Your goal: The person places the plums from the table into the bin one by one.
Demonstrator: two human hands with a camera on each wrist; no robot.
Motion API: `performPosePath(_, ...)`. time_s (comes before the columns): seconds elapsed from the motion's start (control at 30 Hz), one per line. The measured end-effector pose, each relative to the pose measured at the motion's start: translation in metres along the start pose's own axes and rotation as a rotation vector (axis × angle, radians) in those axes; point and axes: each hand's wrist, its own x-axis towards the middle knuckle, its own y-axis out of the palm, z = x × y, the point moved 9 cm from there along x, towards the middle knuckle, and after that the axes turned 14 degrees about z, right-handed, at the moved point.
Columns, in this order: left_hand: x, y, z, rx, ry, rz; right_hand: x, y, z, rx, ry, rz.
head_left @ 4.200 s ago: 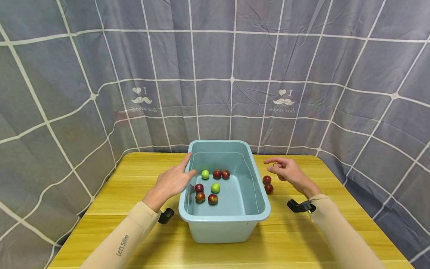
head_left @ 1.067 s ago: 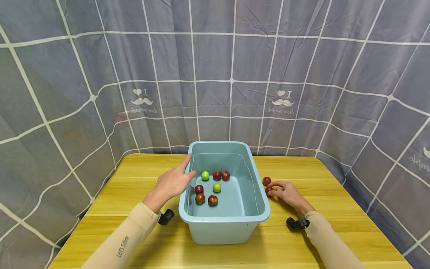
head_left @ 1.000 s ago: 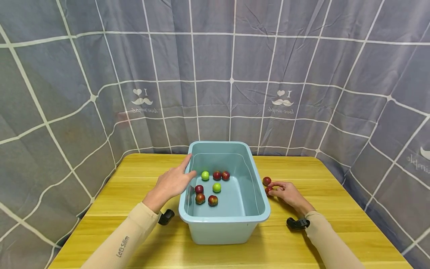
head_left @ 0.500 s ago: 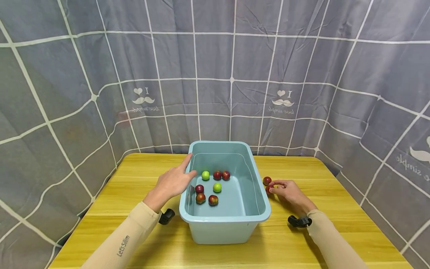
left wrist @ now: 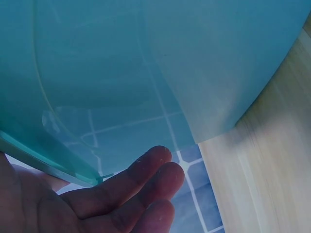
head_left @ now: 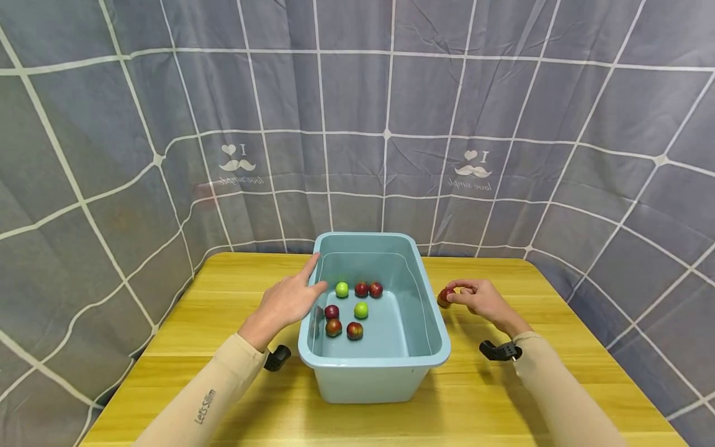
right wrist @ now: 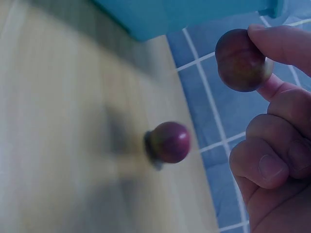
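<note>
My right hand (head_left: 483, 300) pinches a dark red plum (right wrist: 243, 60) between thumb and fingertips, lifted off the table to the right of the tub. Below it, a second red plum (right wrist: 170, 142) sits on the tabletop; in the head view the two plums overlap. My left hand (head_left: 287, 299) rests on the left rim of a light blue plastic tub (head_left: 373, 362), index finger stretched along the rim and thumb over the inside. In the left wrist view, its other fingers (left wrist: 146, 187) hang loosely outside the tub wall.
Inside the tub lie several red plums (head_left: 354, 330) and two green fruits, one green fruit (head_left: 360, 310) near the middle and another green fruit (head_left: 342, 290) farther back. The tub stands on a wooden table (head_left: 240, 279). A grey checked curtain (head_left: 357, 112) surrounds the table's far sides.
My right hand came down to the nearer of two plums on the table, pinched it and has raised it. My left hand has stayed on the rim.
</note>
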Motion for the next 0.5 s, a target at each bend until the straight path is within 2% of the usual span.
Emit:
performPosePath(0.27,0.0,0.0,0.0,0.009,0.004,-0.008,0.005,-0.01,0.03,-0.018,-0.051,0.014)
performPosePath(0.5,0.0,0.0,-0.001,0.027,0.004,-0.028,0.009,-0.016,0.059,-0.097,-0.11,0.022)
